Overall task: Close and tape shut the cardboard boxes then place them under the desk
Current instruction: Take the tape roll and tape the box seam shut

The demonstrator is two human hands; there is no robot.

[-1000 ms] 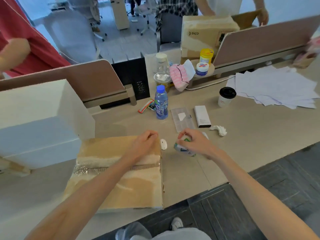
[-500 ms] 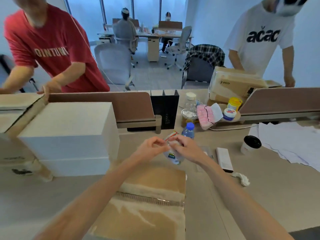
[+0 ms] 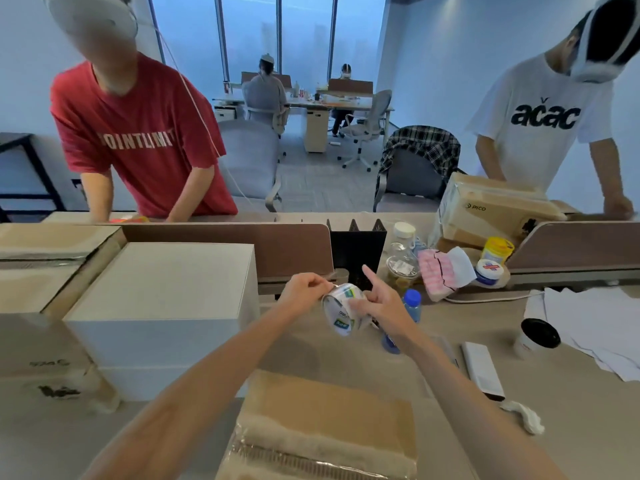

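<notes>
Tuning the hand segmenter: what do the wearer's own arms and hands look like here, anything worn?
The left forearm and right forearm are bare down to the frame's bottom edge; no sleeve shows. The left hand and right hand are ungloved. No watch, band, ring, cable or marking is visible on them.

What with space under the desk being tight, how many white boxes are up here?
2, stacked left of centre: the upper white box sits squarely on the lower white box. More could be hidden behind them or out of frame.
</notes>
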